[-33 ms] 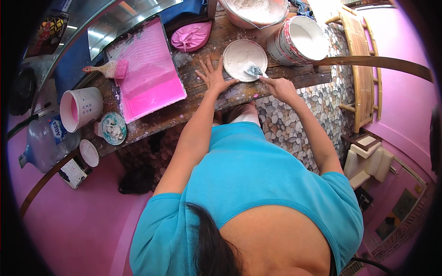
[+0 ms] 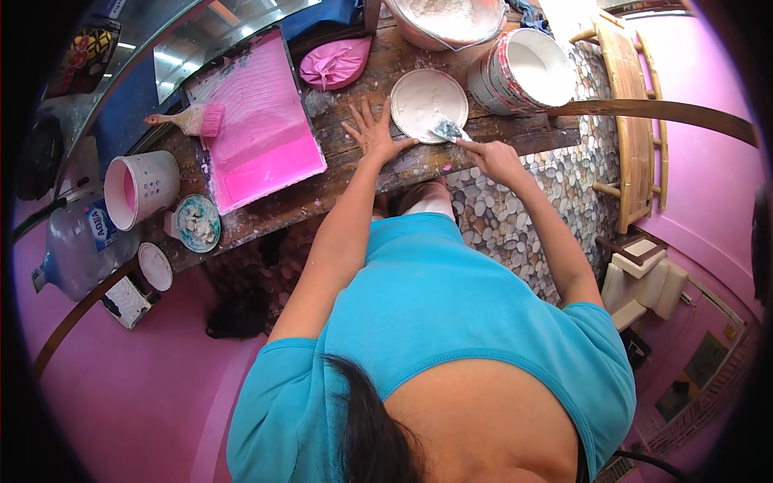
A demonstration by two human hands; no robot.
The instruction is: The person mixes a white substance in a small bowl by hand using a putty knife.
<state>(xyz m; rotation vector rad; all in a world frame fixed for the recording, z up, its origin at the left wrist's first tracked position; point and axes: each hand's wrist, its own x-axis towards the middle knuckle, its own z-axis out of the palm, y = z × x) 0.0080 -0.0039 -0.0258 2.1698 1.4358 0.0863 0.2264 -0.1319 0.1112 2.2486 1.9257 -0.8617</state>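
Observation:
A round white lid (image 2: 394, 103) holding white paste (image 2: 423, 92) lies near the front edge of the wooden table (image 2: 366, 76). My right hand (image 2: 496, 159) is closed around the handle of a putty knife (image 2: 447, 129), its smeared blade resting in the paste at the lid's near right side. Most of the handle is hidden by my fingers. Flat on the table just left of the lid, my left hand (image 2: 374, 137) has its fingers spread, the thumb reaching the lid's near edge. Nothing is held in it.
Right of the lid stands a white bucket (image 2: 523, 76); behind is a pink tub (image 2: 451, 36) of pale powder. A pink paint tray (image 2: 266, 173) with a brush (image 2: 193, 121), a paint pail (image 2: 153, 187) and a teal-edged lid (image 2: 198, 224) fill the left. A pink bag (image 2: 336, 63) lies behind.
The putty knife and my right hand have shifted slightly toward the right and nearer to me. My left hand has stayed in place.

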